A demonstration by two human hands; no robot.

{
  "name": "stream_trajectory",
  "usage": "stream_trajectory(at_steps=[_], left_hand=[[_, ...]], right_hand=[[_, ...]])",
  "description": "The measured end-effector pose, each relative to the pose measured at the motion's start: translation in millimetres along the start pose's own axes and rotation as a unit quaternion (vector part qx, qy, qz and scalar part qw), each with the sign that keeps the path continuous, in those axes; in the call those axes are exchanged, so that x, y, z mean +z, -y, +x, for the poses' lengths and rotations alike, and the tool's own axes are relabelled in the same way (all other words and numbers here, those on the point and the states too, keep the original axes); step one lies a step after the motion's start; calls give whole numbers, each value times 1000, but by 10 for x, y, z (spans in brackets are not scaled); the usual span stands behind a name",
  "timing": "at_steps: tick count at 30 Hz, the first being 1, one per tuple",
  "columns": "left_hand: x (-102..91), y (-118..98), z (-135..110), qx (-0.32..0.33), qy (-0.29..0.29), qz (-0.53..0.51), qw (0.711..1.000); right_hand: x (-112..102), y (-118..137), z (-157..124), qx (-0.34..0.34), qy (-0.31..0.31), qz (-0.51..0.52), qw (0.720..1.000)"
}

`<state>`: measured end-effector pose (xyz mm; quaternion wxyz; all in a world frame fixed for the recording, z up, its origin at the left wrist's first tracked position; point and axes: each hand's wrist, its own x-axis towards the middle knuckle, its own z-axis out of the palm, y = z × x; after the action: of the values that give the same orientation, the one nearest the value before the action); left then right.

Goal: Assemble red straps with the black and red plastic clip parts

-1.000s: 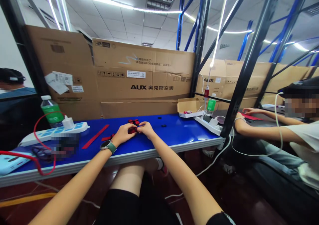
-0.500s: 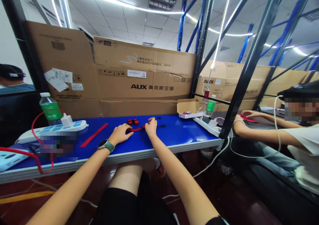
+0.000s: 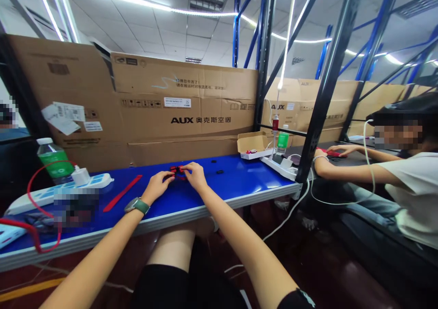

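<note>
Both my hands rest on the blue table [image 3: 219, 188] in front of me. My left hand [image 3: 158, 184], with a green watch on the wrist, pinches one end of a red strap [image 3: 178, 171]. The fingers of my right hand [image 3: 193, 174] are closed on the other end, close against the left. The strap is mostly hidden between my fingertips. A longer flat red strap [image 3: 122, 193] lies loose to the left. Two small black parts [image 3: 220, 172] sit on the table just right of my hands.
A white power strip [image 3: 54, 192] with a red cable and a green bottle [image 3: 51, 158] stand at the left. An open small cardboard box [image 3: 252, 145] and another power strip [image 3: 278, 166] sit at the right. Large cardboard boxes [image 3: 178, 113] wall the back. A person sits at the right.
My hands, apart with the strap stretched between them half a second ago, have come together over the red strap. The camera has shifted slightly right.
</note>
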<state>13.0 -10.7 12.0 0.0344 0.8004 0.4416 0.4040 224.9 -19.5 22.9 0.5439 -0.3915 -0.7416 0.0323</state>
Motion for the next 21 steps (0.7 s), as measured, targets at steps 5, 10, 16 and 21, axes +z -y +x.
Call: stream_trajectory(at_steps=[5,10,16,21], left_hand=[[-33,58,25,-50,-19,-58,997],[-67,43,20,-87,0,-192,978],[-91,-47,-11,-110,-15,-255,960],[-76,-4,-5,-107,-11,-243,964]], right_hand=[[99,41,1,-30,73,19,997],[100,64,-29,-40,69,49,996],[24,197,-50,-40,41,20,998],[51,191,-51,-29,51,30,998]])
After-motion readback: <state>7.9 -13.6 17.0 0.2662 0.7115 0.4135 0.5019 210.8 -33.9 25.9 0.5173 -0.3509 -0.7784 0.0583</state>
